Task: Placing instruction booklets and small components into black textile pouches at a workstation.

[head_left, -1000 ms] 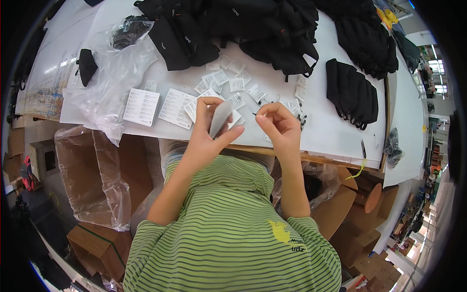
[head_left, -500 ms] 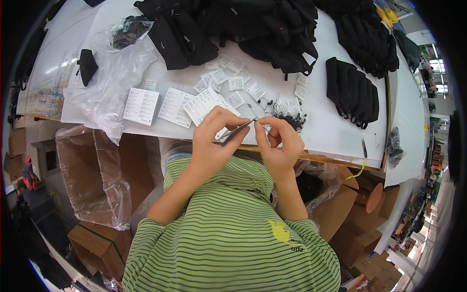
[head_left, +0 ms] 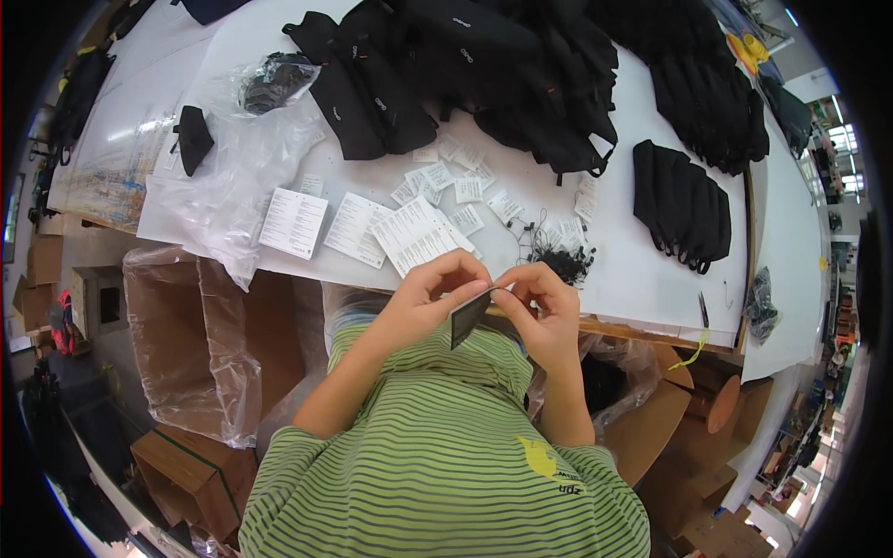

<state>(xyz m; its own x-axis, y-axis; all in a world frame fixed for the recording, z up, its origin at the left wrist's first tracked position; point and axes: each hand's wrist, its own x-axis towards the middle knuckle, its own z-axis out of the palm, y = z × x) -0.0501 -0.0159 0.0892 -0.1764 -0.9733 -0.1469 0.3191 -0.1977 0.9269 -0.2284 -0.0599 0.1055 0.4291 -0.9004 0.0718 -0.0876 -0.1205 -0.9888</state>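
Note:
A dark, flat card that looks like a hang tag (head_left: pixel 469 321) hangs down between my hands, just off the table's front edge. My left hand (head_left: pixel 430 296) pinches its top edge between thumb and fingers. Close beside it, my right hand (head_left: pixel 541 305) is pinched at the card's upper corner; any string there is too small to make out. On the table beyond lie white printed cards (head_left: pixel 296 223), overlapping in part. Small white labels (head_left: pixel 433 177) are scattered behind them. A tangle of black tag strings (head_left: pixel 566 264) lies just past my right hand.
Black fabric bags (head_left: pixel 484 56) are heaped at the back, and a row of folded black pieces (head_left: pixel 681 206) lies to the right. Clear plastic bags (head_left: pixel 223 186) cover the left. A thin cutting tool (head_left: pixel 703 312) rests near the front right edge. Cardboard boxes (head_left: pixel 191 470) stand below.
Both hands have come down and closer to my body. The card has turned so its dark face hangs below my fingers. The whole view has shifted slightly.

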